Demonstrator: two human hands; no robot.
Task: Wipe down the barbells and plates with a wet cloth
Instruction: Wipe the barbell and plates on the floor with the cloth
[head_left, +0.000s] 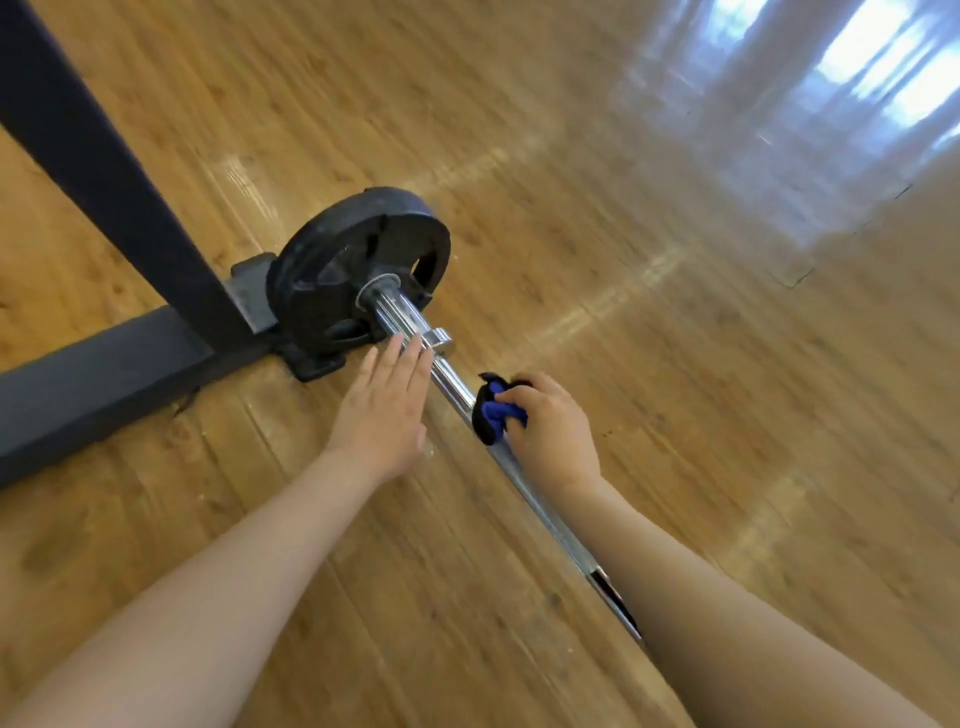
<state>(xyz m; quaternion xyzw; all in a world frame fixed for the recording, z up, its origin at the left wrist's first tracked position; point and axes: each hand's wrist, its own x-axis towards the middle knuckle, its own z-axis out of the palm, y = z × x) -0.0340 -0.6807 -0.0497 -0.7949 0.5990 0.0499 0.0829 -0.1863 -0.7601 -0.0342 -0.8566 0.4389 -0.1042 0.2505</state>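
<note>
- Where the steel barbell (524, 491) runs diagonally across the view, low over the wooden floor (623, 260), a blue and black cloth (491, 410) is seen bunched against the shaft, between the collar (439, 338) and the near end.
- The cloth is judged soft and limp, easily moulded round the bar; whether it is wet cannot be told.
- The cloth is pinched in the curled fingers of the right hand (545, 421), which is closed over it on top of the shaft.
- The bar is judged stiff, heavy and smooth, likely slippery where chromed; it is best steadied on the plain shaft, not lifted.
- The left hand (387, 410) is held flat with straight fingers, close together, just beside the shaft; its fingertips (415, 348) reach the collar, though actual contact cannot be confirmed.
- Beyond the collar, a black weight plate (358, 270) is seen loaded on the chrome sleeve (392, 306), standing on edge. It is judged heavy and rigid, with cut-out grip holes.
- Behind the plate, the dark frame (104, 208) of a rack is seen, its base resting on the floor.
- At the upper right, bright window light is reflected on the floor.
</note>
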